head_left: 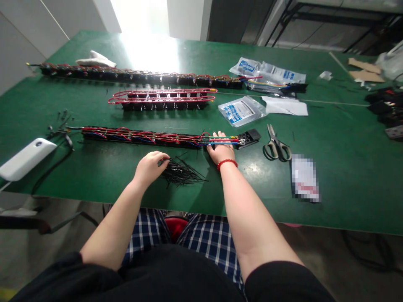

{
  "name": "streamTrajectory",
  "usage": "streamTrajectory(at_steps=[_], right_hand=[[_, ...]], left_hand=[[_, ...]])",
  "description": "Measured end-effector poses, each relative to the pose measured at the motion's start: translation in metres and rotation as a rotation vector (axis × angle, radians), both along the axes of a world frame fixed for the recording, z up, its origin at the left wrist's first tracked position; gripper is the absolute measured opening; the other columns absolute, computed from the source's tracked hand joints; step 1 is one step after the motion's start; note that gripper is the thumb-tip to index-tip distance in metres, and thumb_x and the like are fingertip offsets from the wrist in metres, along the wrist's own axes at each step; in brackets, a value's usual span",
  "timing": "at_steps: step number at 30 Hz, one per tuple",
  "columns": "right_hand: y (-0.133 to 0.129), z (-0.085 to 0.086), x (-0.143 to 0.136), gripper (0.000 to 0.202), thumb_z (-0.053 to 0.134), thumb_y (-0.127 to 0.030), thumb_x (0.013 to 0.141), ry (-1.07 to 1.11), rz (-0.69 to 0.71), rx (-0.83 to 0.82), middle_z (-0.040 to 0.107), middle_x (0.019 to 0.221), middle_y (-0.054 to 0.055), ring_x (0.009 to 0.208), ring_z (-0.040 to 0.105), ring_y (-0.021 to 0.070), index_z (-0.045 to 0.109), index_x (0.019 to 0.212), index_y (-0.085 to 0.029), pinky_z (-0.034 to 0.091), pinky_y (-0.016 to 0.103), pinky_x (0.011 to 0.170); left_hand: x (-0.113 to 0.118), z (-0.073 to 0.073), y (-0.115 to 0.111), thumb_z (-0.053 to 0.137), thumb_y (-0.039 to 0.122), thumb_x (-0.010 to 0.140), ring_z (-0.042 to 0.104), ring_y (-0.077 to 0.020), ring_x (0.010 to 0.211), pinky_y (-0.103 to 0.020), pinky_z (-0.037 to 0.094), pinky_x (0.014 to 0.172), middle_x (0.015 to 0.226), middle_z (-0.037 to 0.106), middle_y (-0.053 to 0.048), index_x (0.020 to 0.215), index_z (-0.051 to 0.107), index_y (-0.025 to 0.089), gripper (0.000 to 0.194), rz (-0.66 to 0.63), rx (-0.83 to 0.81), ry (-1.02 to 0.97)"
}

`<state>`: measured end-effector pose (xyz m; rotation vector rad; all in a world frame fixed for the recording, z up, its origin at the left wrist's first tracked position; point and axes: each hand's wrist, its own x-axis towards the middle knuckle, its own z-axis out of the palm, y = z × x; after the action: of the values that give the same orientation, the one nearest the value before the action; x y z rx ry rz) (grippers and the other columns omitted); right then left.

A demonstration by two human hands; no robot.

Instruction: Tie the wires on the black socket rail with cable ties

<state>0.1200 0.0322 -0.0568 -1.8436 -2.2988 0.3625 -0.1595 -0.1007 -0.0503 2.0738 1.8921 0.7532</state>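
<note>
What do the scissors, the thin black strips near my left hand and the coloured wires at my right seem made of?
On the scissors, grey blades show a metallic sheen, likely steel; matte handles look plastic. The black strips, probably plastic cable ties, are slim with glossy glints. The wires have smooth, bright sheathing, perhaps plastic; their shiny terminals look metal.

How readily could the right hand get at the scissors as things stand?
Probably yes: the scissors lie to the right of the right hand, and bare green tabletop seems to leave a free way across.
</note>
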Motion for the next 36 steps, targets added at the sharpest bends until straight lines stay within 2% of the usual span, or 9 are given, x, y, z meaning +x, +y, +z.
streamTrajectory(at_steps=[8, 22, 31, 36], right_hand=[[-0.002, 0.002, -0.001, 0.063, 0.039, -0.045, 0.097, -0.020, -0.002, -0.002, 0.031, 0.165, 0.009, 0.154, 0.025, 0.0256, 0.040, 0.153, -0.015, 0.021, 0.044, 0.126], [-0.003, 0.000, 0.000, 0.064, 0.040, -0.046, 0.096, 0.025, -0.006, 0.012, 0.031, 0.165, 0.009, 0.154, 0.025, 0.0251, 0.042, 0.152, -0.016, 0.021, 0.044, 0.126], [-0.002, 0.000, 0.000, 0.063, 0.040, -0.045, 0.096, 0.019, -0.004, 0.012, 0.034, 0.164, 0.009, 0.154, 0.026, 0.0260, 0.042, 0.152, -0.016, 0.022, 0.045, 0.125], [-0.002, 0.000, 0.000, 0.064, 0.041, -0.045, 0.096, 0.033, -0.004, 0.010, 0.033, 0.164, 0.010, 0.154, 0.025, 0.0265, 0.041, 0.152, -0.016, 0.021, 0.045, 0.125]], left_hand=[[0.012, -0.002, 0.013, 0.064, 0.029, 0.088, 0.066, -0.0225, 0.095, -0.035, 0.053, 0.085, 0.099, 0.073, -0.002, 0.092, 0.073, 0.027, 0.010, 0.011, -0.058, 0.065], [0.019, 0.005, 0.011, 0.056, 0.026, 0.092, 0.066, -0.0229, 0.096, -0.034, 0.051, 0.082, 0.102, 0.073, -0.004, 0.091, 0.072, 0.025, 0.016, 0.026, -0.037, 0.248], [0.018, 0.001, 0.012, 0.055, 0.024, 0.091, 0.066, -0.0229, 0.084, -0.035, 0.051, 0.078, 0.086, 0.072, -0.004, 0.090, 0.069, 0.024, 0.014, 0.026, 0.064, 0.192], [0.020, 0.002, 0.012, 0.056, 0.024, 0.091, 0.066, -0.0205, 0.088, -0.033, 0.052, 0.085, 0.091, 0.073, -0.003, 0.092, 0.068, 0.023, 0.012, 0.029, 0.143, 0.049]])
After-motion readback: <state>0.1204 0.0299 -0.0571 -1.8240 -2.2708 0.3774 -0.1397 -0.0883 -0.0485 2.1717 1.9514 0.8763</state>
